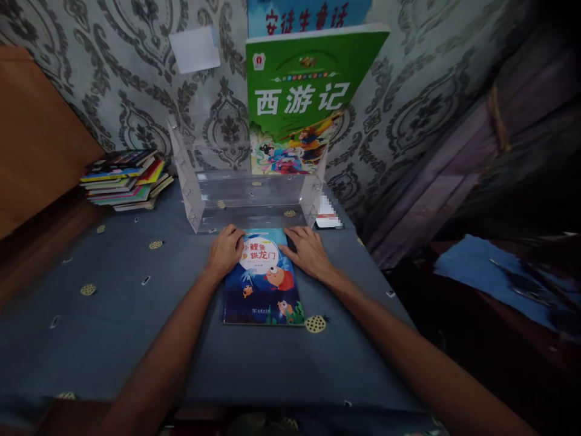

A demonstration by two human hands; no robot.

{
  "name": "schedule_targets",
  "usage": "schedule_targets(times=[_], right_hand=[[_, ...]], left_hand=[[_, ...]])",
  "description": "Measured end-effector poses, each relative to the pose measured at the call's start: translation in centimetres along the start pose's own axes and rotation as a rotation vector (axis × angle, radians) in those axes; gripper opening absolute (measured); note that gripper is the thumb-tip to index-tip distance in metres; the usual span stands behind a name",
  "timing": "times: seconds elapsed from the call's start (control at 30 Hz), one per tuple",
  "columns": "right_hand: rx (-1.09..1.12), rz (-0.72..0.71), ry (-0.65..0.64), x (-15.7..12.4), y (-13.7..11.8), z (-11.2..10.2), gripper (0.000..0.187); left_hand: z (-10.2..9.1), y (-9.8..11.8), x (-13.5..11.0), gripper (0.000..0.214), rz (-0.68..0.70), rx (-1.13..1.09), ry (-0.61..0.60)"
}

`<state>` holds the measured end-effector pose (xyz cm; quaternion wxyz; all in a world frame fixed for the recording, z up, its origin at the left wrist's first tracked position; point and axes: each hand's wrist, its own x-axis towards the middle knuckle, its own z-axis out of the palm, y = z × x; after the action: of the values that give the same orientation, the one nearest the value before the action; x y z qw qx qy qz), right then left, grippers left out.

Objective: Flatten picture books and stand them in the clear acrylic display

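A blue children's book with cartoon fish on its cover faces up on the blue-grey cloth. My left hand grips its upper left edge, fingers curled and thumb on the cover. On the opposite side, my right hand grips the upper right edge, its thumb lying over the cover. Just behind the book stands a clear tiered display rack. A green book leans upright in the rack, with a light-blue book partly hidden behind it.
At the back left lies a stack of books beside a brown wooden panel. Something white and flat lies right of the rack. Patterned wallpaper with a white paper is behind. Right of the table are a curtain and blue cloth.
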<state>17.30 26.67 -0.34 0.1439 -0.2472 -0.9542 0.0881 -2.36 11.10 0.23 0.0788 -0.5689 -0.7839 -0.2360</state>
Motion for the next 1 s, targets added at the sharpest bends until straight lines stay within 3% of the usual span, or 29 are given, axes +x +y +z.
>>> schedule_targets(times=[1.0], right_hand=[[0.04, -0.002, 0.005, -0.01, 0.96, 0.41, 0.058]], left_hand=[[-0.16, -0.26, -0.08, 0.028, 0.01, -0.059, -0.025]])
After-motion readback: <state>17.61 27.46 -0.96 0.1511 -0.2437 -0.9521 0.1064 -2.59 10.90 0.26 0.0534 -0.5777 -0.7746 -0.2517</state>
